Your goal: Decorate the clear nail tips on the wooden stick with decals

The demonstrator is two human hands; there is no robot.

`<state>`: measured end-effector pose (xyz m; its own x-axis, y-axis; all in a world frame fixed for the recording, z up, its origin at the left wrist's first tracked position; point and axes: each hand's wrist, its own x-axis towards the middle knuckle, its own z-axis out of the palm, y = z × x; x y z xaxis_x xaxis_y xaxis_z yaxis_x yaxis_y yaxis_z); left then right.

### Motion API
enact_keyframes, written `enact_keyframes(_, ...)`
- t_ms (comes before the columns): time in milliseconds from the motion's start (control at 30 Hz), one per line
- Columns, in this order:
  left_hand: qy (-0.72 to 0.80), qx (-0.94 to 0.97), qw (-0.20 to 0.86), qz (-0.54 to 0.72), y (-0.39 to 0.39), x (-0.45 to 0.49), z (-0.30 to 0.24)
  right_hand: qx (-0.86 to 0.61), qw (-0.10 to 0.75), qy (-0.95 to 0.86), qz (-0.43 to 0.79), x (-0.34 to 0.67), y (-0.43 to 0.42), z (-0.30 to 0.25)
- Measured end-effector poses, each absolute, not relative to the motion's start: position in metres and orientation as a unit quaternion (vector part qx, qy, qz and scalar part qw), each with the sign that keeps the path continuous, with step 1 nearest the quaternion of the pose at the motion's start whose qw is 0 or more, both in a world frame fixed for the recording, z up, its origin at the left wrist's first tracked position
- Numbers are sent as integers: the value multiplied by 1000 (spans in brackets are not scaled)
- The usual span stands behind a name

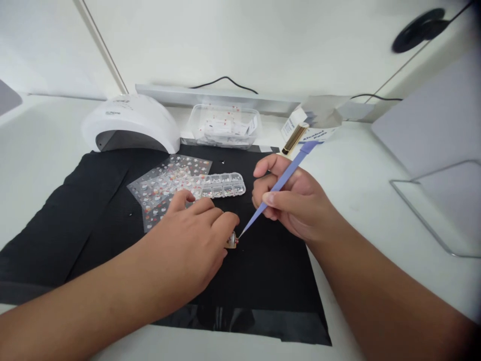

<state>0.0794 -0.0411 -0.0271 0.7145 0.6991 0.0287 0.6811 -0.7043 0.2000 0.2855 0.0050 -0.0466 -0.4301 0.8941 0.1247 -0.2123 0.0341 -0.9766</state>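
Above the black mat my right hand [291, 198] pinches a purple pointed tool [283, 178] with a flat, wider top end. Its fine tip slants down to the edge of a small, shiny, decorated piece [231, 240]; whether it touches is too small to tell. My left hand [197, 238] is closed over that piece, and its fingers hide most of it. Just beyond the left fingers lies a clear compartment case [225, 184] with tiny bits inside. Partly under the case and the left hand are clear sticker sheets [154, 188] with small printed figures.
A white dome-shaped nail lamp [131, 120] stands at the back left. Behind the mat [270, 281] are a clear plastic tub [225, 125] of packets, a gold tube [295, 138] and an alcohol pads box [319, 123]. A bent metal wire stand [421, 215] is at the right.
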Motion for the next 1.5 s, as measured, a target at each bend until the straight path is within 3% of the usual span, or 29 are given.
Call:
enact_keyframes(467,353,928,121,17,-40,75,-24,-302,408,-629,589,289,-5,-38)
enact_keyframes(933,353,919,175,33,-40,70,-19,-358,397,-562,631,273,-15,-36)
enact_keyframes(1500,324,933,140,62,-40,69,-25,-362,404,-580,607,274,-12,-38)
